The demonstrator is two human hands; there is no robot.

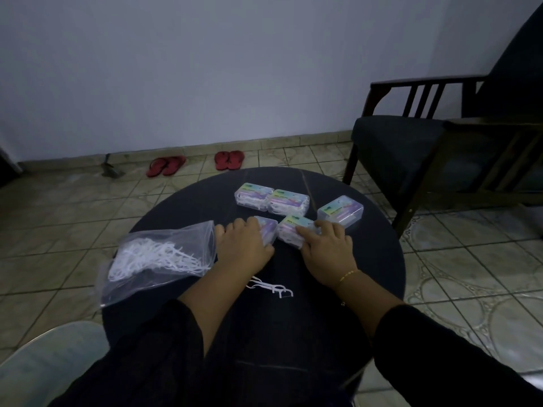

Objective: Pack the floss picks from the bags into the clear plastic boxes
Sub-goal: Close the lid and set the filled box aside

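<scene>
On the round dark table (338,289) lie several clear plastic boxes with coloured labels. Two closed ones (253,195) (289,202) sit side by side at the back, another (340,211) at the right. My left hand (242,245) covers and grips a box (269,227) in the middle. My right hand (327,248) grips the neighbouring box (296,229), fingers laid over its top. A clear plastic bag (155,262) full of white floss picks lies at the table's left edge. A few loose floss picks (271,287) lie between my forearms.
A dark wooden armchair (426,154) stands to the right of the table. Two pairs of red sandals (166,165) (229,160) lie on the tiled floor by the wall. A pale seat edge (44,368) shows at the lower left.
</scene>
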